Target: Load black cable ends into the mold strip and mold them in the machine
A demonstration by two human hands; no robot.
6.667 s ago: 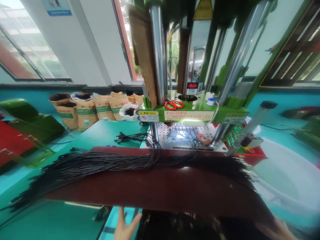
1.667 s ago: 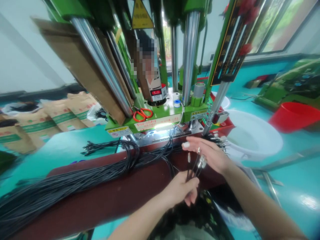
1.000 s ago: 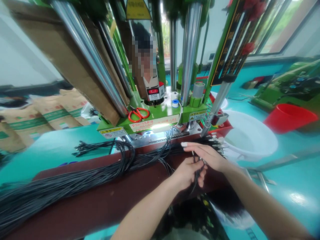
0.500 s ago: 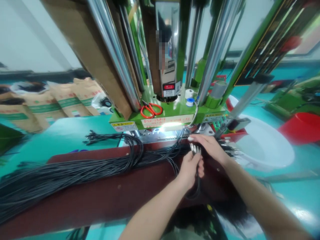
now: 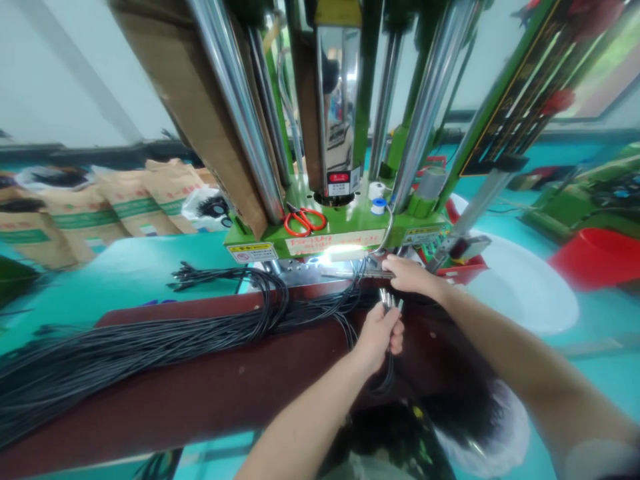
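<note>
My left hand (image 5: 377, 337) is closed around a small bundle of black cables, whose shiny metal connector ends (image 5: 387, 299) stick up above my thumb. The cables' tail loops down beneath that hand. Further back, at the press's front edge, my right hand (image 5: 410, 275) is closed on one end of a slim metal tool that looks like tweezers (image 5: 367, 273). It points left across the lit metal mould plate (image 5: 305, 272). Some black cables (image 5: 356, 283) run from the plate to the brown bench board (image 5: 240, 387). My right fingertips are partly hidden.
A long bundle of black cables (image 5: 150, 347) lies over the board to the left. Red-handled scissors (image 5: 304, 221) and a small blue-and-white spool (image 5: 379, 206) rest on the green press block (image 5: 270, 237). A white basin (image 5: 530, 287) and a red bucket (image 5: 600, 260) stand right.
My right hand has moved away from the connector ends toward the press and now grips the slim metal tool. My left hand keeps hold of the cables in nearly the same spot.
</note>
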